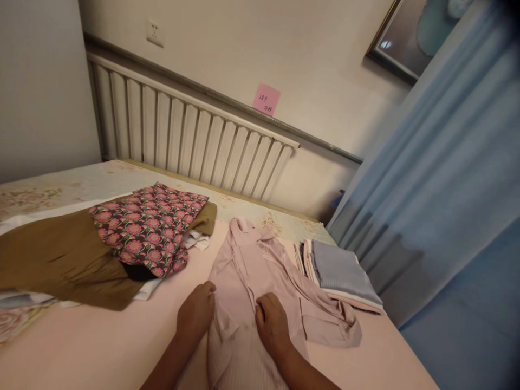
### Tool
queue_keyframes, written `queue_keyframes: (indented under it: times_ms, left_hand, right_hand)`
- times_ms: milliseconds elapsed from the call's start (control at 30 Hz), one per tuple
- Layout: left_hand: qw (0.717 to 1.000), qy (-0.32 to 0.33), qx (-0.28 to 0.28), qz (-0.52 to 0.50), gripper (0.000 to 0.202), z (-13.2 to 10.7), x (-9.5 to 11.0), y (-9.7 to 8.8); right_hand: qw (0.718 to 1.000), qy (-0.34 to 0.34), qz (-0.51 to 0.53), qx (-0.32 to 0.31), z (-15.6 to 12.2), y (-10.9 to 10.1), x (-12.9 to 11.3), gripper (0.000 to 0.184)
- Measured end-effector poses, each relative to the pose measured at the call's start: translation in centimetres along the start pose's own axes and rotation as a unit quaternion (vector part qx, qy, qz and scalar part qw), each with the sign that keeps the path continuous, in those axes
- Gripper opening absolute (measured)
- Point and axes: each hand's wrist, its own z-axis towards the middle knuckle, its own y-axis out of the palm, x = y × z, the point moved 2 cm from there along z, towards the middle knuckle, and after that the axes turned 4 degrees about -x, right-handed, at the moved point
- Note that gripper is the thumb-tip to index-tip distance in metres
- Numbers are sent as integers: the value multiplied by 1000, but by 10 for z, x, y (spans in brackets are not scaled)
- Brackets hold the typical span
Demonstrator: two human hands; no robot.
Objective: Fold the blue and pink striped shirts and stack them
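A pale pink long-sleeved shirt (244,346) lies spread on the bed, its collar pointing away from me. One sleeve bends out to the right, while the left side looks folded inward over the body. My left hand (195,313) is closed at the shirt's left edge, pinching the cloth. Over the middle of the shirt, my right hand (273,324) has curled fingers gripping the fabric near the folded part. The lower end of the shirt runs out of view between my forearms.
Brown garments (52,254) and a floral-print cloth (154,227) are heaped on the left. A stack of folded clothes (341,265) stands on the right, near the blue curtain (390,216). Behind the bed's pink sheet (134,346) are a radiator (182,130) and a wall.
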Motion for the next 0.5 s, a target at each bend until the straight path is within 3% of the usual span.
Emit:
queue_keyframes:
  times_ms: [233,500]
  left_hand:
    - [994,-41,40,-94,23,7,-7,-7]
    - [986,-72,103,-113,23,13,-19,-10]
  right_hand:
    - [1000,4,3,-7,1,-1,-1,18]
    - [1000,-3,1,2,2,-2,-1,18]
